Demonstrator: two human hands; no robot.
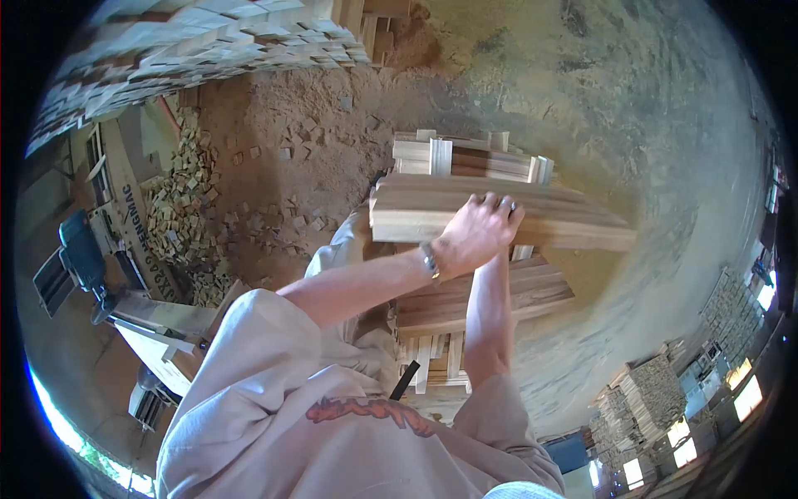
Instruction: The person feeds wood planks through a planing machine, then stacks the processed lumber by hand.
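A long block of wooden boards (416, 208), laid side by side, is raised over a stack of similar boards. My left hand (475, 233), with a bracelet at the wrist and a ring on a finger, is closed over its near long edge around the middle. My right forearm (489, 312) comes up from below, and its hand is mostly hidden behind my left hand, so its fingers do not show clearly. Beneath the block lie more boards (482, 299), with pale cross strips (440, 156) sticking out beyond it.
Wood offcuts (179, 224) lie heaped at left beside a machine beam (137, 216) with lettering. Sawdust and scattered chips cover the floor (274, 158). A large stack of wood pieces (233, 41) stands at upper left. Further stacks (648, 391) stand at lower right.
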